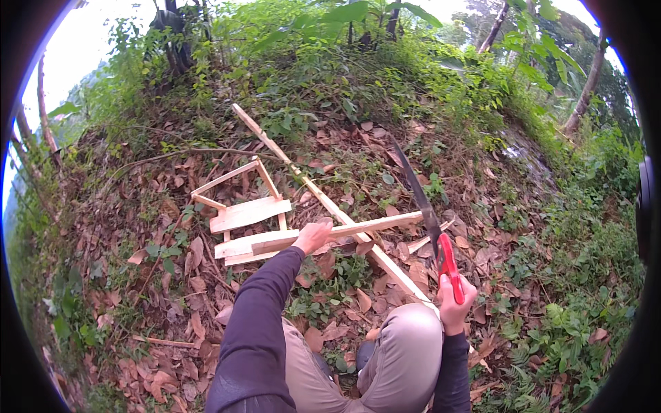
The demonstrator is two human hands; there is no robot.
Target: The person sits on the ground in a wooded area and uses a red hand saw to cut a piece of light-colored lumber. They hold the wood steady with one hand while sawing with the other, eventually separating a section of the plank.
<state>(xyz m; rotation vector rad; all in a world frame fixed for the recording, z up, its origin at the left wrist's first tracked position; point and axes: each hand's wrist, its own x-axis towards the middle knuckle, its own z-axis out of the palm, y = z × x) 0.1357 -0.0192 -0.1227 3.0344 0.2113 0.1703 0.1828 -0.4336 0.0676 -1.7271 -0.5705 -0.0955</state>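
Observation:
My left hand (313, 237) is closed around a pale wooden stick (387, 223), which lies crosswise over a longer wooden pole (329, 204). In my right hand (457, 303) is the red handle of a hand saw (414, 180). Its dark blade points up and away, and its lower part meets the stick's right end; whether the teeth are in the wood I cannot tell. Left of my left hand, a small wooden frame with flat slats (249, 214) lies on the leaves, and the stick's left end passes over its near slat.
Dry brown leaves (162, 382) and low green plants cover the sloping ground. A thin bent branch (180, 153) lies behind the frame. My knees (406, 344) are bent close below the stick. Dense bushes and tree trunks (591, 86) stand farther up.

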